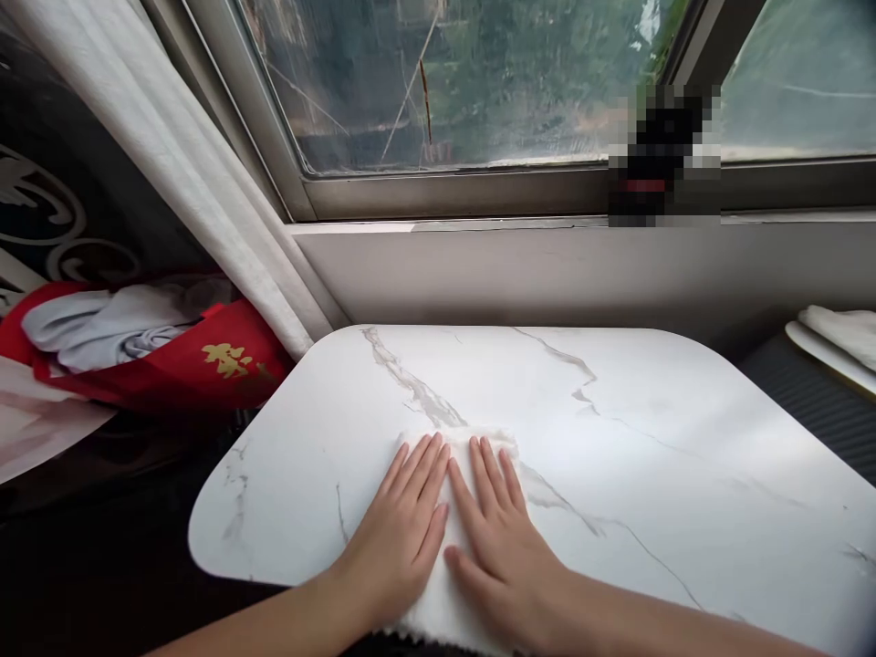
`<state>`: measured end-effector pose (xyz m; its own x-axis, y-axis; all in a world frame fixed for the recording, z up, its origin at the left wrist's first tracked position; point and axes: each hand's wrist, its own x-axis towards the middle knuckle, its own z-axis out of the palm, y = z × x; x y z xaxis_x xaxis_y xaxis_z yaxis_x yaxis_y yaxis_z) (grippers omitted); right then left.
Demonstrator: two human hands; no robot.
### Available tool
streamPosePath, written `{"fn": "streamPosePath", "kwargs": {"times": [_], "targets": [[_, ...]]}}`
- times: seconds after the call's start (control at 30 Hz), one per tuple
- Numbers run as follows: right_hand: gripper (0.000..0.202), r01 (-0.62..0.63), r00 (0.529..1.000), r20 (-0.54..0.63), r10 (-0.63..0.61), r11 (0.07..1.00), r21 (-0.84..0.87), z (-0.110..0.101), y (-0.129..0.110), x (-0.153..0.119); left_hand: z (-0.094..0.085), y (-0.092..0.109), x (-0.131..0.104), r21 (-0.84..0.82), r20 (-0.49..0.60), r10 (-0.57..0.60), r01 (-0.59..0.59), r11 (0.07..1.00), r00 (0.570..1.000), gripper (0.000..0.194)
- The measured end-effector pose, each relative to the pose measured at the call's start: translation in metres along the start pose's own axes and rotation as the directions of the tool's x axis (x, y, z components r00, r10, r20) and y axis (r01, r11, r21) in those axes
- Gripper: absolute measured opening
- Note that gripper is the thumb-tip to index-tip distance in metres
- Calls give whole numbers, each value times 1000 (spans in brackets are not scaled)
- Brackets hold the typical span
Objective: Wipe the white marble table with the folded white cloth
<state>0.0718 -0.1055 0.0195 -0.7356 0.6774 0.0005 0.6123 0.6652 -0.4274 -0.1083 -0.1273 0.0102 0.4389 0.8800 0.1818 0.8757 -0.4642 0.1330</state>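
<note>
A white cloth lies spread on a white marble-patterned table, reaching to its front edge. My left hand rests flat on the left half of the cloth, fingers stretched forward. Beside it, my right hand presses flat on the right half, its fingers slightly spread and angled toward the left. The thumbs point inward with a strip of cloth showing between them. Parts of the cloth are hidden under both palms.
Behind the table is a wall below a window. A pale curtain hangs at the left, near a red bag with pale fabric inside. Another folded white cloth sits at the far right on a dark ribbed surface.
</note>
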Motion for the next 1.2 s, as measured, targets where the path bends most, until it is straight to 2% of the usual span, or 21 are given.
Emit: {"fn": "streamPosePath", "kwargs": {"times": [0.07,0.13,0.23,0.37,0.47,0.6,0.7,0.83,0.97,1.1,1.2], "targets": [[74,10,997,73,-14,998,65,0,-9,1,-1,1,-14,4,-1,-28,28,1000,1000,62],[73,-10,995,98,0,995,101,-1,-12,11,2,-4,-17,-5,-14,-66,66,998,998,61],[64,-70,997,43,66,992,105,-1,-5,42,9,-24,-1,-44,-35,-161,160,986,986,52],[58,-113,988,-100,115,993,30,-3,20,109,18,-73,51,-98,-76,-300,293,951,951,49],[57,-135,968,-224,117,988,-69,-6,44,165,21,-114,98,-78,-116,-338,331,940,934,48],[56,-194,944,-298,141,968,-157,-13,70,227,21,-162,151,-48,-114,-330,327,944,937,48],[55,-251,924,-338,178,950,-185,-16,82,258,19,-189,173,-44,-102,-294,291,956,950,48],[55,-239,922,-354,155,949,-206,-16,83,284,16,-212,177,-22,-103,-281,281,960,954,49],[55,-216,929,-342,140,957,-196,-14,76,294,13,-224,171,-9,-112,-289,290,957,951,49],[55,-209,930,-334,154,969,-135,-10,64,286,12,-227,159,13,-105,-258,261,965,960,49],[56,-216,931,-317,180,973,-82,-4,48,268,9,-222,139,15,-84,-215,217,976,973,49]]}}
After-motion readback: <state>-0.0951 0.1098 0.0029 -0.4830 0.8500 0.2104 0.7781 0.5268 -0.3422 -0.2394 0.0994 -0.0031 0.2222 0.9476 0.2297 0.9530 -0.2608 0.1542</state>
